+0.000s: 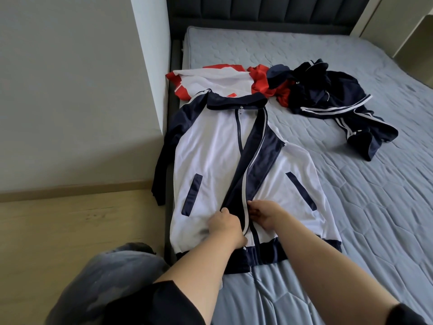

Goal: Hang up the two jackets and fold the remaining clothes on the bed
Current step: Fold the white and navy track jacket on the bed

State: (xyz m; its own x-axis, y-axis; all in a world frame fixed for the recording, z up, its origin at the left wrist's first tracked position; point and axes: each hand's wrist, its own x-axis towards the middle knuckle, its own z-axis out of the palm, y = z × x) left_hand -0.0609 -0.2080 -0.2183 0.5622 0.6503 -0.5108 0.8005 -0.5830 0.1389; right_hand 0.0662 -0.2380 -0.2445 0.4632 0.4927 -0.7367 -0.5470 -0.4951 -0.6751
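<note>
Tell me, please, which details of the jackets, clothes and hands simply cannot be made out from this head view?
- Zipper slider on the navy and white jacket: hidden under the left hand and right hand.
- Each hand's grip: fingertips tucked out of sight.
- Red and white jacket: lower part covered by the navy one.
- Dark clothes pile: too bunched to count.

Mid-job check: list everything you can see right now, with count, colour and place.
jacket: 1, white and navy, flat at near left of bed, front partly unzipped
red jacket: 1, red and white, behind it
navy clothes: 1 pile, white stripes, mid-bed
bed: 1, grey-blue mattress, dark headboard
floor: pale wood, left
left hand: 1, pinching the jacket's left front edge
right hand: 1, pinching its right front edge
</note>
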